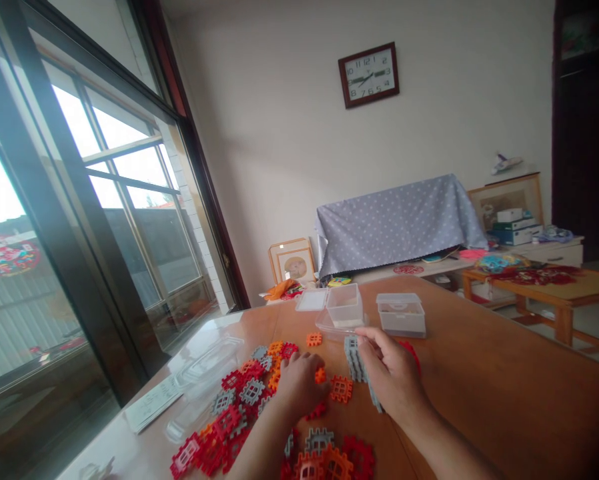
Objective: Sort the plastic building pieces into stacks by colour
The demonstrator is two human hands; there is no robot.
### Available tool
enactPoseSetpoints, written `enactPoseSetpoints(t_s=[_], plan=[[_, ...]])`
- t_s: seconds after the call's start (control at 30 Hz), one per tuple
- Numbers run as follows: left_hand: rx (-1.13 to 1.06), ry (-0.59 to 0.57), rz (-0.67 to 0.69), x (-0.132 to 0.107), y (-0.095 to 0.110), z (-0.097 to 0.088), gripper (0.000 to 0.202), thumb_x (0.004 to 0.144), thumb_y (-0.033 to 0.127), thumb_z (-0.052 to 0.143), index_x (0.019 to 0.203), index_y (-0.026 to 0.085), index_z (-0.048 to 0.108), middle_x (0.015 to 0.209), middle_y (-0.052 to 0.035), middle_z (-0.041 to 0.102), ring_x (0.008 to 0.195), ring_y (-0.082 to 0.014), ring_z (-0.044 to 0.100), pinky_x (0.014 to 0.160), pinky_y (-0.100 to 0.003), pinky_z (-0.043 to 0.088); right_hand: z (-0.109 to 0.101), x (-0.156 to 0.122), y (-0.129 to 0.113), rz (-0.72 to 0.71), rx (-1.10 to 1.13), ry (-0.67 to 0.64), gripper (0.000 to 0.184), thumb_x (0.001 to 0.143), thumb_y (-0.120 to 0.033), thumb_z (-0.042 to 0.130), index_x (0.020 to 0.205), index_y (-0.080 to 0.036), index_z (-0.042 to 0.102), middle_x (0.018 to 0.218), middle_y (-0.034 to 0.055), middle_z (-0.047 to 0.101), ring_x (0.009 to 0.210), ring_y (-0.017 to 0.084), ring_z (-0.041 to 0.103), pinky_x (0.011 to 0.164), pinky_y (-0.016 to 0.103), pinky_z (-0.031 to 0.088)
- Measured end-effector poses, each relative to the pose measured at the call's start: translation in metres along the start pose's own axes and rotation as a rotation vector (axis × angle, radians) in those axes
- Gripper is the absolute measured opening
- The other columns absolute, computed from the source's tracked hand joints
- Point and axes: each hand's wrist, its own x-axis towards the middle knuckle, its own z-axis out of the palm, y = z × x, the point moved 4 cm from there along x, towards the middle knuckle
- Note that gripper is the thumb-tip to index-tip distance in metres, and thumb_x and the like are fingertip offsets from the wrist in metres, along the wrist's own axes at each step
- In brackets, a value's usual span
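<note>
My left hand (302, 383) is over the loose pile, fingers bent downward and thumb apart from them. An orange square tile with notched edges (320, 375) shows in the gap between its thumb and fingers; the fingertips are partly hidden. My right hand (392, 370) closes on the right side of a stack of grey notched tiles (353, 360), thumb and forefinger at its top. Another grey tile (375, 399) sticks out below that hand. Between the hands lies a single orange tile (341, 388). Red, grey and orange tiles (252, 392) spread around and beneath my left forearm.
An open clear box (344, 305) and a second lidded box (401, 315) stand beyond my hands. Clear plastic lids (207, 360) and a paper booklet (154, 403) lie to the left. Something red (411, 353) shows behind my right hand. The wooden table (479, 373) extends rightward.
</note>
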Motion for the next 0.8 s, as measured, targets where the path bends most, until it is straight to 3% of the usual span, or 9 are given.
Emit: enactPoseSetpoints(t_s=[0.13,0.27,0.37,0.47,0.57,0.67,0.8], plan=[[0.101,-0.008,0.109,-0.010,0.034,0.018,0.024,0.073,0.045,0.074,0.089,0.026,0.074,0.097,-0.0103,0.073,0.104,-0.0366,0.058,0.095,-0.049,0.035,0.001,0.000,0.002,-0.011,0.011,-0.006,0.037,0.096,-0.049,0.053,0.107,-0.021,0.073,0.090,0.0061,0.077,0.074,0.022,0.069,0.067,0.029,0.053],[0.162,-0.034,0.127,-0.012,0.046,0.033,0.015,0.077,0.036,0.069,0.084,0.023,0.075,0.094,-0.0137,0.072,0.103,-0.0380,0.060,0.093,-0.052,0.034,0.003,0.000,0.004,-0.020,0.006,-0.022,0.037,0.097,-0.050,0.052,0.106,-0.021,0.073,0.092,0.0073,0.077,0.078,0.023,0.070,0.070,0.030,0.054],[0.169,-0.027,0.139,-0.012,0.047,0.030,0.014,0.080,0.029,0.063,0.081,0.022,0.075,0.092,-0.0144,0.071,0.102,-0.0368,0.061,0.093,-0.051,0.034,0.003,0.000,0.004,-0.018,0.011,-0.024,0.037,0.097,-0.050,0.052,0.106,-0.021,0.072,0.092,0.0077,0.077,0.079,0.024,0.070,0.072,0.031,0.055],[0.115,0.028,0.112,-0.011,0.041,0.015,0.013,0.081,0.028,0.061,0.079,0.023,0.073,0.091,-0.0121,0.072,0.100,-0.0343,0.062,0.093,-0.048,0.035,0.002,-0.001,0.001,-0.011,0.011,-0.022,0.038,0.097,-0.051,0.051,0.105,-0.021,0.073,0.092,0.0078,0.078,0.078,0.024,0.070,0.071,0.031,0.055],[-0.112,0.103,0.034,-0.009,0.026,-0.004,0.014,0.083,0.033,0.062,0.078,0.023,0.069,0.087,-0.0070,0.071,0.093,-0.0276,0.062,0.087,-0.040,0.038,0.002,-0.001,0.000,-0.002,0.013,-0.021,0.038,0.096,-0.052,0.052,0.105,-0.022,0.073,0.091,0.0073,0.077,0.077,0.024,0.070,0.070,0.031,0.055],[-0.597,0.072,-0.066,-0.010,0.010,-0.014,0.028,0.085,0.046,0.062,0.076,0.021,0.062,0.074,-0.0016,0.064,0.074,-0.0190,0.057,0.074,-0.031,0.041,0.004,-0.002,0.002,0.002,0.007,-0.040,0.037,0.096,-0.051,0.052,0.105,-0.022,0.073,0.092,0.0073,0.077,0.080,0.024,0.071,0.071,0.031,0.055],[-1.117,0.066,-0.090,-0.019,0.005,-0.019,0.037,0.082,0.054,0.069,0.078,0.019,0.061,0.074,0.0009,0.061,0.071,-0.0137,0.053,0.072,-0.026,0.041,0.012,-0.004,0.009,0.015,-0.015,-0.127,0.037,0.096,-0.050,0.053,0.113,-0.023,0.072,0.101,0.0079,0.077,0.087,0.025,0.072,0.076,0.032,0.056]])
